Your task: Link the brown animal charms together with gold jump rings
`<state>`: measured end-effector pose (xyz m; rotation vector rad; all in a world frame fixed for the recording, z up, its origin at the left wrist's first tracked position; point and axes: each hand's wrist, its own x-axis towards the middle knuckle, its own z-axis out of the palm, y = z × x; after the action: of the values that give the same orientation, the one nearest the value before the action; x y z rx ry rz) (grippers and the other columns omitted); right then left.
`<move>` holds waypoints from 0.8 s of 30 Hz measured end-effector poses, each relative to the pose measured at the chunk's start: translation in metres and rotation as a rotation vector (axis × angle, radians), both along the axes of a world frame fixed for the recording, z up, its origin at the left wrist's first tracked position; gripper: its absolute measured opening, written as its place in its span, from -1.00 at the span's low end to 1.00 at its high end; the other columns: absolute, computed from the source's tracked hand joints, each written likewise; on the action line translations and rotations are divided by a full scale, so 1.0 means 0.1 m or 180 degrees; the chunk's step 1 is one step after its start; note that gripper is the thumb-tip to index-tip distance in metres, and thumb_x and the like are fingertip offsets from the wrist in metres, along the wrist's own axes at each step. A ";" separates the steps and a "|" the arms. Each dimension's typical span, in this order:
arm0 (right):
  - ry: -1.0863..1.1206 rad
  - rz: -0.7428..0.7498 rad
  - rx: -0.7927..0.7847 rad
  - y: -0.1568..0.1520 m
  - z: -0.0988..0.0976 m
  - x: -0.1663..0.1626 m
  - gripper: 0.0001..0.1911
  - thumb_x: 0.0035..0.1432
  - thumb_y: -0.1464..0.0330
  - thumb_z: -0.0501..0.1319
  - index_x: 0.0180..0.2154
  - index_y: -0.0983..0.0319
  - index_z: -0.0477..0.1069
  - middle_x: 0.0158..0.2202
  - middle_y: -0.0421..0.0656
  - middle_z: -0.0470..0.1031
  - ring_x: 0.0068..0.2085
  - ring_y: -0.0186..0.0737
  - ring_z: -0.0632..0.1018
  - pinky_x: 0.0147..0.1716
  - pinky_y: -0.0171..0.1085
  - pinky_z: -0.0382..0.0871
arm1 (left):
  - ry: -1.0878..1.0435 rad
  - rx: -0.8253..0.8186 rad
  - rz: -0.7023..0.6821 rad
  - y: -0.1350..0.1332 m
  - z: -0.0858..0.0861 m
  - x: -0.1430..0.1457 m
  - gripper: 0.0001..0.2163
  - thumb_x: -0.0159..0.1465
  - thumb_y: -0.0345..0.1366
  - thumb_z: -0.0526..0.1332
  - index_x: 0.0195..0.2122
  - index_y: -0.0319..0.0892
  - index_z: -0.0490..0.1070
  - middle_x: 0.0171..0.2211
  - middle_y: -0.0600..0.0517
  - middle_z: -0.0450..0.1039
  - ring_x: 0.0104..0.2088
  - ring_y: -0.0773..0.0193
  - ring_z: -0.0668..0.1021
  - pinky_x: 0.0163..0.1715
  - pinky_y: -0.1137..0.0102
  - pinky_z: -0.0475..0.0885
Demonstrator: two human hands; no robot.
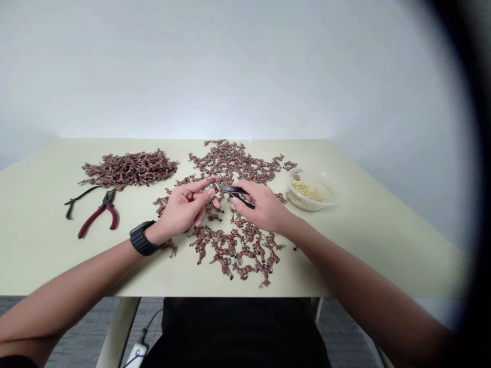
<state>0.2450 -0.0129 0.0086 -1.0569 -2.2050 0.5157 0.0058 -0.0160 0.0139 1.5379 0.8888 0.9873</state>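
Note:
My right hand (263,204) is closed round the black handles of small pliers (237,191). Their metal jaws point left, to the fingertips of my left hand (186,204). The left index finger reaches forward with the thumb close below it and the other fingers curled. Whatever lies between these fingertips is too small to make out. Under and around both hands lie many small brown animal figures, deer-like in shape; a spread of them (230,250) lies on the near side and a thicker cluster (230,161) on the far side.
A dense heap of brown figures (130,168) lies at the left on the pale table (34,235). Red-handled pliers (102,214) and a black-handled tool (79,199) rest before it. On the right, a clear plastic bowl (326,202) holds small gold-coloured pieces (308,191). A wall rises behind.

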 end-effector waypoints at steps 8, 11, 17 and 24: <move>0.0277 0.0032 -0.0684 -0.06 0.04 -0.02 -0.72 0.40 0.12 0.08 -0.24 0.18 0.32 -0.49 -0.29 0.27 -0.51 -0.35 0.27 -0.48 -0.30 0.10 | 0.0048 0.0202 0.0005 0.02 -0.04 -0.02 -0.48 0.38 -0.13 0.26 0.32 -0.19 0.33 -0.36 -0.04 0.60 -0.75 0.54 0.30 -0.74 0.55 0.24; 0.0645 0.0088 -0.1357 -0.09 0.07 -0.05 -0.64 0.41 0.07 0.05 -0.32 0.19 0.29 -0.49 -0.28 0.20 -0.52 -0.37 0.21 -0.54 -0.32 0.07 | 0.0118 0.0326 0.0018 0.03 -0.05 -0.03 -0.49 0.38 -0.14 0.26 0.32 -0.16 0.34 -0.36 -0.03 0.61 -0.74 0.53 0.31 -0.72 0.55 0.28; 0.1417 0.0530 -0.3380 -0.05 0.19 0.03 -0.63 0.38 0.04 0.07 -0.29 0.20 0.30 -0.48 -0.32 -0.02 -0.54 -0.40 -0.07 -0.66 -0.36 -0.20 | 0.0268 0.0453 0.0029 0.02 -0.10 -0.03 -0.50 0.38 -0.15 0.26 0.32 -0.11 0.35 -0.36 -0.03 0.62 -0.73 0.52 0.32 -0.72 0.55 0.30; 0.1268 0.0292 -0.3045 -0.04 0.17 0.04 -0.60 0.37 0.03 0.03 -0.33 0.21 0.30 -0.51 -0.31 0.00 -0.55 -0.39 -0.02 -0.63 -0.33 -0.14 | 0.0263 0.0261 0.0043 0.00 -0.09 0.00 -0.51 0.38 -0.14 0.26 0.30 -0.14 0.36 -0.36 -0.02 0.61 -0.74 0.53 0.31 -0.73 0.54 0.27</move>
<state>0.2492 -0.0169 0.0254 -1.1447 -1.6259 1.7578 0.0061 -0.0160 0.0046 1.6540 0.9273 0.9865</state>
